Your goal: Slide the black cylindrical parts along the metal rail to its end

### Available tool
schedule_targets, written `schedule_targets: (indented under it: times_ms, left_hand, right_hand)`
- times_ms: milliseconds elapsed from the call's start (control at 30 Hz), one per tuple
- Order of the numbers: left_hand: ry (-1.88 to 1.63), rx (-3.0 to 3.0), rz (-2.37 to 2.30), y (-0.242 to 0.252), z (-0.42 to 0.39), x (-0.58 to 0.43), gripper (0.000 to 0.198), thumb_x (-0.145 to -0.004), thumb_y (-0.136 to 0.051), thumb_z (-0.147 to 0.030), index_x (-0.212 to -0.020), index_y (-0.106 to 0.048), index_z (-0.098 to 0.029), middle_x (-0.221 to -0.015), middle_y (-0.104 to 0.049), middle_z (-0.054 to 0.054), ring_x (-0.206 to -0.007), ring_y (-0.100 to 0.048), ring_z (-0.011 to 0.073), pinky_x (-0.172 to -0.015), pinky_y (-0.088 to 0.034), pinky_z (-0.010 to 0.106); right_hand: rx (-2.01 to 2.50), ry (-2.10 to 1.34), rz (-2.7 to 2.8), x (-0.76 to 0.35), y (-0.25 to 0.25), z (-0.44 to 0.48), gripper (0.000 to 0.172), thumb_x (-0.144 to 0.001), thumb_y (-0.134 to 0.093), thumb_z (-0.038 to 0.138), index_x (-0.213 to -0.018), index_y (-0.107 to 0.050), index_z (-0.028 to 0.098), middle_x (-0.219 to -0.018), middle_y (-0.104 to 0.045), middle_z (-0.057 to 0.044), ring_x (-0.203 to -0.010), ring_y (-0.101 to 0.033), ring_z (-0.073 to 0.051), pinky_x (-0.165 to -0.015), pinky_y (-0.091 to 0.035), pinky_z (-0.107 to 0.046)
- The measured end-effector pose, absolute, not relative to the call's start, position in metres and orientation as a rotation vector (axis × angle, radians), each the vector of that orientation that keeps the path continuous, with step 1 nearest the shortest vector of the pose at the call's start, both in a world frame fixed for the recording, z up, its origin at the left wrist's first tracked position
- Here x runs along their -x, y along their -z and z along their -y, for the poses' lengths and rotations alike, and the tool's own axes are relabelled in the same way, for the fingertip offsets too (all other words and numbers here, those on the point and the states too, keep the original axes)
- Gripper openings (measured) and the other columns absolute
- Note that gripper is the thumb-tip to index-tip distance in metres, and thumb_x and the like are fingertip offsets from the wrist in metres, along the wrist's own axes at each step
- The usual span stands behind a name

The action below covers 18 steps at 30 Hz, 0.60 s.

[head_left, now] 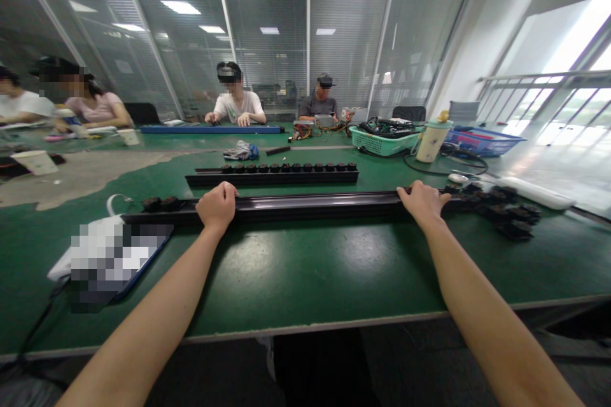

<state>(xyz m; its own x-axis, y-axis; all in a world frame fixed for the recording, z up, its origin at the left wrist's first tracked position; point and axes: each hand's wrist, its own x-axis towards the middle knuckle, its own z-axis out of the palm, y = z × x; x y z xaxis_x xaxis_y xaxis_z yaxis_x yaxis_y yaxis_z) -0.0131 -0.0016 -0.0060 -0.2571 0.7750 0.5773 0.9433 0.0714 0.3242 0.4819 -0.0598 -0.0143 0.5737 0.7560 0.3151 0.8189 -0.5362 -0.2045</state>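
A long black rail [315, 205] with a shiny channel along its top lies crosswise in front of me on the green table. My left hand [217, 206] is closed around its left part, knuckles up. Two black knob-like parts [161, 203] sit on the rail's left end. Toward the right end, my right hand [422, 200] grips the rail from above; its fingertips are partly hidden. Several loose black parts [513, 210] are heaped just right of that hand. Behind lies a second black rail [272, 179] with a row of similar black parts along it.
A phone [138, 261] and a white item [93, 248] lie at left. Paper cups [35, 162], a grey cloth [242, 151], a green basket [384, 141], a cream tumbler [432, 141] and a blue basket [484, 141] stand farther back. Several people sit across the table.
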Motion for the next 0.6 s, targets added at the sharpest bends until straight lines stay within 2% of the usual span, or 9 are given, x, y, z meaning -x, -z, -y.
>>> schedule_targets:
  times_ms: [600]
  left_hand:
    - [0.951, 1.722, 2.105, 0.0060, 0.0007, 0.0130, 0.047, -0.102, -0.031, -0.039, -0.092, -0.076, -0.027, -0.088, -0.075, 0.008, -0.083, -0.066, 0.0274, -0.064, -0.028, 0.033]
  right_hand:
    - [2.478, 0.271, 1.209, -0.4907, 0.0175, 0.0580, 0.048, -0.098, -0.044, 0.045, -0.116, -0.069, 0.009, -0.121, -0.069, -0.026, -0.117, -0.060, -0.042, -0.101, -0.033, -0.057]
